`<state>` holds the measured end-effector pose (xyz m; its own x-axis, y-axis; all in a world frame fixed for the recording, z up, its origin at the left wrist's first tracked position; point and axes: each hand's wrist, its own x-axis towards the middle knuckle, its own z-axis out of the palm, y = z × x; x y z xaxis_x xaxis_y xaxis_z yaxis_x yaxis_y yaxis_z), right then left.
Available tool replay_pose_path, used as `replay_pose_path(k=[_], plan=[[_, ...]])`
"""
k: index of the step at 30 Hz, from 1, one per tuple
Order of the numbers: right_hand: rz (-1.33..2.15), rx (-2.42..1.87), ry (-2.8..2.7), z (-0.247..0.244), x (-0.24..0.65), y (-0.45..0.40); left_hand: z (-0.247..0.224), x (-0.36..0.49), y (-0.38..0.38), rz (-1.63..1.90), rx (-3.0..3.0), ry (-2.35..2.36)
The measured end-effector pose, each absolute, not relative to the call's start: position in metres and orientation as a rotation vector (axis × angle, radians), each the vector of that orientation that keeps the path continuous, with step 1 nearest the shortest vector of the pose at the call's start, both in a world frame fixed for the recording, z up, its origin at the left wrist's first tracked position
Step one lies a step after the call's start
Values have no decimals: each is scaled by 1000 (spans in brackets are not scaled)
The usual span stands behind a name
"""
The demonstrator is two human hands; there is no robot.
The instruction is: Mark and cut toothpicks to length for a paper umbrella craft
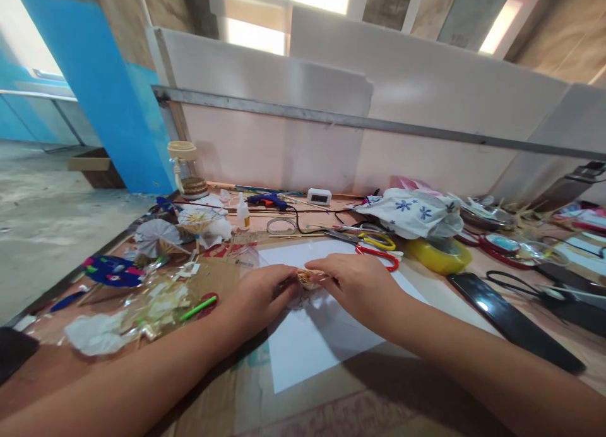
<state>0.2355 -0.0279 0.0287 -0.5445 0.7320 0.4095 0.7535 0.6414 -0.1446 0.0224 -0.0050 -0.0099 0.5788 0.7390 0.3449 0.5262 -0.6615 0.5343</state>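
Note:
Between my two hands is a small tan and orange piece, too small and covered to name. My left hand pinches it from the left with thumb and fingers closed. From the right, my right hand closes its fingertips on the same piece. Both hands are just above a white sheet of paper that lies on brown cardboard. Scissors with red handles and a pair with yellow handles lie beyond my right hand.
Left are small paper umbrellas, plastic scraps and a green stick. Behind stand a glue bottle, a blue glue gun, a small white clock and a glass jar. Right are yellow tape and a black phone.

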Motion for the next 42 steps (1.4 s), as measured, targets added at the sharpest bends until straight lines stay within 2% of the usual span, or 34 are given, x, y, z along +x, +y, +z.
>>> replay_pose_path(k=[9, 13, 19, 24, 28, 42], plan=[[152, -1065, -2277, 28, 234, -26, -9, 22, -6, 782, 2427, 1035], [471, -1007, -1917, 39, 232, -33, -11, 22, -5, 777, 2424, 1045], [1212, -870, -1527, 47, 229, -31, -11, 22, -4, 788, 2424, 1080], [1346, -841, -1526, 44, 226, -28, -4, 24, -5, 768, 2406, 1108], [1619, -769, -1386, 43, 224, -33, -3, 24, -5, 736, 2411, 1129], [1719, -758, -1287, 35, 222, -24, -6, 22, -4, 741, 2392, 1131]])
